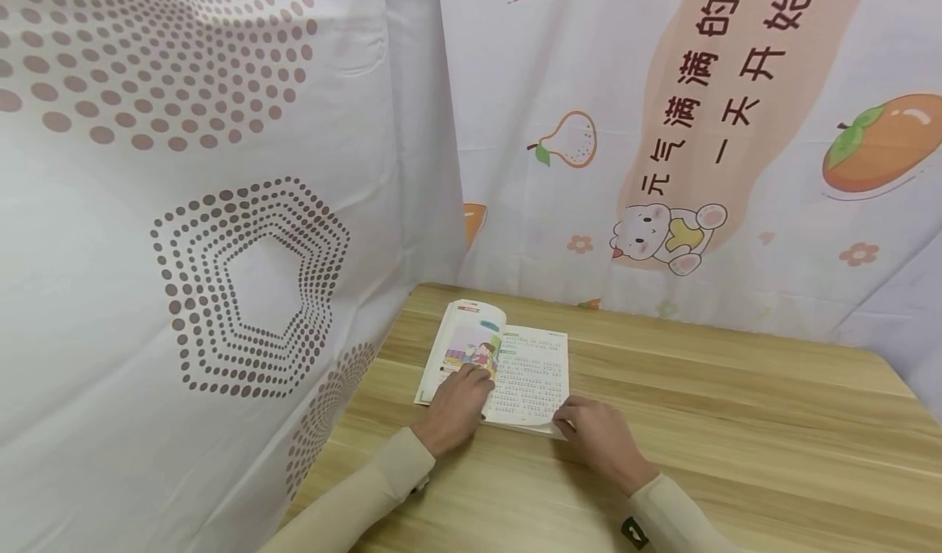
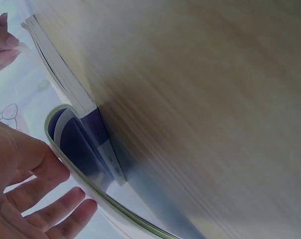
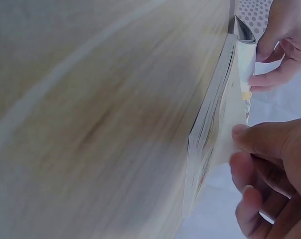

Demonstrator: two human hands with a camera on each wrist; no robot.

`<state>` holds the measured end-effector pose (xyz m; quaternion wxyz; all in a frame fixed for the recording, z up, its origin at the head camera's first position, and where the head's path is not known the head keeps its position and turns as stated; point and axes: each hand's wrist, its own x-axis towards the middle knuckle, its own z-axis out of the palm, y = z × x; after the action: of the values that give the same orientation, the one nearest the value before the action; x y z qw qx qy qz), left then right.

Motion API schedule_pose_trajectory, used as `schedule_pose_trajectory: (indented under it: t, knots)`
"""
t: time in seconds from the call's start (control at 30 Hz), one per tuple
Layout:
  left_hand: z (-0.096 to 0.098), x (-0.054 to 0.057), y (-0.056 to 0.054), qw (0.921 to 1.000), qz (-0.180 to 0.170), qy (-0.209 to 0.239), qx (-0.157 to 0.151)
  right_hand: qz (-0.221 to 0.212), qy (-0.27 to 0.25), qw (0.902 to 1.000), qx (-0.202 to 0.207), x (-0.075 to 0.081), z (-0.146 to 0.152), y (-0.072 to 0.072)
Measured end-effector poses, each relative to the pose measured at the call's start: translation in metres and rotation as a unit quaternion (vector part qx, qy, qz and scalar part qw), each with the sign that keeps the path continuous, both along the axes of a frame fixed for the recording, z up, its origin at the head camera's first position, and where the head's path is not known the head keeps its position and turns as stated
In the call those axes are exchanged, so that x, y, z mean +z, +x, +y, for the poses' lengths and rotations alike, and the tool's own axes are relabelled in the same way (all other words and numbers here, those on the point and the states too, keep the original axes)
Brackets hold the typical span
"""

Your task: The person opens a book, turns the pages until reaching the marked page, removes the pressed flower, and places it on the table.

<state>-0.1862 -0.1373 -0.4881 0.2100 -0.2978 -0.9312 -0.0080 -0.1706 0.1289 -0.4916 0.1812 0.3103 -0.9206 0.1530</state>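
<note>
Working at an open book (image 1: 515,389) on the worktop (image 1: 736,422), between five and six o'clock in the head view. Pinching a page (image 3: 228,140) at the book's four o'clock corner with the fingers of the right hand (image 1: 599,438). Resting the left hand's (image 1: 458,406) fingers, loose, on the left-hand leaves (image 1: 465,336), toward eight o'clock. Already opened and, apparently, lifted at the corner; not yet turned over.
</note>
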Motion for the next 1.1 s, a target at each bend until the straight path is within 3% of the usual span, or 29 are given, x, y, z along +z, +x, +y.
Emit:
schedule_pose_trajectory:
  t: [0.2,0.53,0.83,0.97,1.1]
  knots:
    - [0.004,-0.001,0.000,0.9995,0.024,0.004,-0.020,0.043,-0.013,0.9990,0.002,0.003,-0.001,-0.001]
    - [0.009,-0.009,0.001,0.9984,0.050,-0.026,0.004,0.077,-0.066,0.9948,-0.001,0.009,-0.004,0.000]
    - [0.010,-0.007,0.002,0.9978,0.055,-0.022,0.028,0.045,-0.122,0.9914,-0.014,0.011,0.000,-0.001]
    - [0.010,-0.003,0.000,0.9965,0.076,0.000,0.035,0.024,-0.089,0.9953,-0.028,0.010,0.001,0.000]
    - [0.010,0.002,0.000,0.9955,0.074,0.040,0.043,-0.028,-0.039,0.9979,-0.042,0.009,0.001,0.003]
